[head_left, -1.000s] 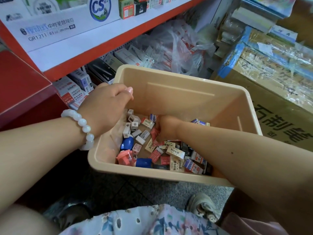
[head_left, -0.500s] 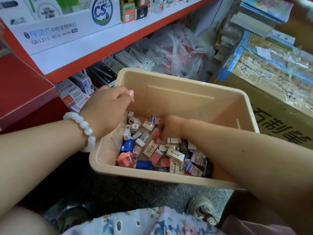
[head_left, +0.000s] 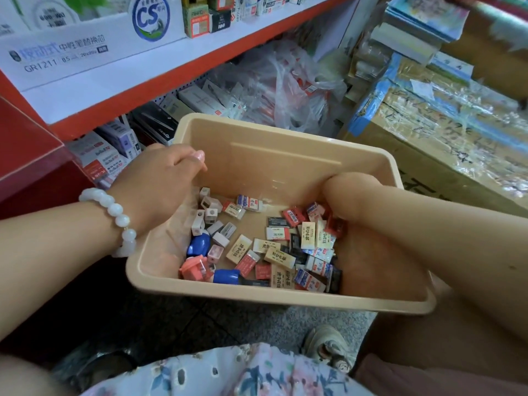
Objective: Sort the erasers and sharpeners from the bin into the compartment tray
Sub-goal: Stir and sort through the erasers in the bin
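Head view, bottom of the frame: I see a floral skirt (head_left: pixel 257 372) and a shoe (head_left: pixel 328 347) on the speckled floor; above them sits the beige bin (head_left: pixel 274 298), filling the centre. Inside it, paper-sleeved erasers (head_left: pixel 278 257) lie heaped toward the right and small white sharpeners (head_left: pixel 210 214) with two blue sharpeners (head_left: pixel 198 244) toward the left. My left hand (head_left: pixel 163 181), a white bead bracelet (head_left: pixel 120 221) at the wrist, grips the bin's left rim with fingers curled shut; my right hand (head_left: pixel 345 195) is buried among the erasers at the right wall, its fingers hidden, so I cannot tell their state. Farther off, a red-edged shelf (head_left: pixel 171 72) crosses the upper left; a taped cardboard box (head_left: pixel 428 144) fills the right.
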Motion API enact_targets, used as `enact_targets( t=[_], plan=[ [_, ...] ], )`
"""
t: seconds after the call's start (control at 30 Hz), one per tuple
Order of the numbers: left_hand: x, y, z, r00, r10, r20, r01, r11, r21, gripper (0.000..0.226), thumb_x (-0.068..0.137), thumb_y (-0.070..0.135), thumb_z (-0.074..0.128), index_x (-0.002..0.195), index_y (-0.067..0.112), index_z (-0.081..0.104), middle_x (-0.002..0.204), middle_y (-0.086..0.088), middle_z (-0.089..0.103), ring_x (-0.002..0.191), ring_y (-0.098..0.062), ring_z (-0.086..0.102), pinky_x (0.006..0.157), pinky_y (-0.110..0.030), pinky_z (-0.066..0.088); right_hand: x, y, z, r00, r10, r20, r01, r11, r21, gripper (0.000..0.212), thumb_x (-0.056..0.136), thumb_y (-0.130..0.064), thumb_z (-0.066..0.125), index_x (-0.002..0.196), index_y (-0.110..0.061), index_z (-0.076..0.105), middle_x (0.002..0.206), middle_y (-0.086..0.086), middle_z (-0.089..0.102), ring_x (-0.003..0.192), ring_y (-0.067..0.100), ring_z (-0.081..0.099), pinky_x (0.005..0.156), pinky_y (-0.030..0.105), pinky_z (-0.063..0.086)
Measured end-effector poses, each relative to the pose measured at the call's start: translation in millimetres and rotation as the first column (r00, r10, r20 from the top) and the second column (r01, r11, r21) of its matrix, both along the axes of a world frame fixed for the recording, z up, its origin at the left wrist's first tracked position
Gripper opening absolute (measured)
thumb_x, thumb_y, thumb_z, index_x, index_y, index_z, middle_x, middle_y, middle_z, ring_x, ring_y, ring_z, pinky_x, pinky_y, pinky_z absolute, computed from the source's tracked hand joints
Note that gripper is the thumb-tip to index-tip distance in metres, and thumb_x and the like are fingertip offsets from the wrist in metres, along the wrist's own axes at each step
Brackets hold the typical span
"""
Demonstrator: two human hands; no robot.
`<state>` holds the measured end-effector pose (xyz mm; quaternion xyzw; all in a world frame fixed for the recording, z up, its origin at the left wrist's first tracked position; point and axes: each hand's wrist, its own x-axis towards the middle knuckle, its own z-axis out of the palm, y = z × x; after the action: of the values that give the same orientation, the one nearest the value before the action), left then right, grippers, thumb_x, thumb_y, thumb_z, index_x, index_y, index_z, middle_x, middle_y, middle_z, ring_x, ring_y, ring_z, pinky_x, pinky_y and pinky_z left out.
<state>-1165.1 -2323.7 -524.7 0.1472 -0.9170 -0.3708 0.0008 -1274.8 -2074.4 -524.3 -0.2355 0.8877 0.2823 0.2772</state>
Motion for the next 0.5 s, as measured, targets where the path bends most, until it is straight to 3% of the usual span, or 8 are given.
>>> enact_targets(
  t=[0.1,0.17,0.23,0.3,0.4,0.5],
  plan=[
    [-0.2,0.6,0.6,1.0,0.008,-0.001,-0.008,1.0,0.006,0.033,0.099,0.04,0.034,0.1,0.029,0.065,0.123,-0.007,0.049,0.107,-0.02,0.049,0.085,-0.032,0.031,11.8,-8.7,-0.4,0.985,0.099,-0.143,-0.114,0.988,-0.106,0.018,0.093,-0.015,0.053,0.108,-0.013,0.063,0.105,-0.001,0.062,0.101,0.025,0.06,0.074,0.032,0.046],
    [-0.9,1.3,1.1,1.0,0.016,0.001,-0.016,1.0,0.017,0.033,0.099,0.039,0.034,0.101,0.028,0.065,0.124,-0.006,0.049,0.107,-0.019,0.048,0.086,-0.031,0.03,21.9,-22.5,-7.5,0.993,0.108,-0.049,-0.117,0.964,-0.239,0.02,0.092,-0.026,0.057,0.105,-0.013,0.063,0.084,-0.006,0.057,0.085,0.022,0.057,0.065,0.029,0.045],
    [-0.7,1.2,1.6,1.0,0.018,0.001,-0.018,1.0,0.019,0.033,0.099,0.039,0.034,0.101,0.028,0.065,0.124,-0.006,0.049,0.106,-0.018,0.047,0.086,-0.031,0.03,33.0,-36.7,-21.9,0.978,0.119,0.171,-0.063,0.952,-0.3,0.035,0.087,-0.041,0.061,0.112,-0.016,0.06,0.09,-0.004,0.059,0.085,0.019,0.055,0.068,0.029,0.046],
    [-0.1,0.6,1.6,1.0,0.014,-0.002,-0.014,1.0,0.009,0.032,0.1,0.039,0.034,0.099,0.029,0.065,0.123,-0.005,0.049,0.106,-0.018,0.047,0.086,-0.031,0.03,38.9,-45.5,-42.2,0.941,0.104,0.323,-0.004,0.955,-0.295,0.041,0.084,-0.042,0.065,0.117,-0.019,0.057,0.099,-0.003,0.059,0.089,0.017,0.054,0.073,0.029,0.044],
    [0.5,0.8,1.6,1.0,0.02,-0.005,-0.02,1.0,0.01,0.031,0.1,0.04,0.034,0.096,0.031,0.064,0.121,-0.006,0.049,0.107,-0.019,0.047,0.087,-0.031,0.03,36.9,-45.3,-60.2,0.92,0.115,0.376,0.014,0.947,-0.322,0.027,0.085,-0.028,0.066,0.11,-0.02,0.06,0.099,-0.003,0.063,0.088,0.018,0.059,0.07,0.027,0.046],
    [0.0,1.2,1.3,1.0,0.029,0.0,-0.029,0.999,0.016,0.03,0.099,0.04,0.035,0.096,0.032,0.064,0.121,-0.005,0.049,0.107,-0.019,0.046,0.087,-0.03,0.028,16.8,-37.5,-40.7,0.922,0.0,0.388,0.15,0.922,-0.357,0.018,0.085,-0.023,0.066,0.102,-0.02,0.063,0.089,-0.002,0.068,0.076,0.014,0.064,0.064,0.024,0.051]
  ],
)
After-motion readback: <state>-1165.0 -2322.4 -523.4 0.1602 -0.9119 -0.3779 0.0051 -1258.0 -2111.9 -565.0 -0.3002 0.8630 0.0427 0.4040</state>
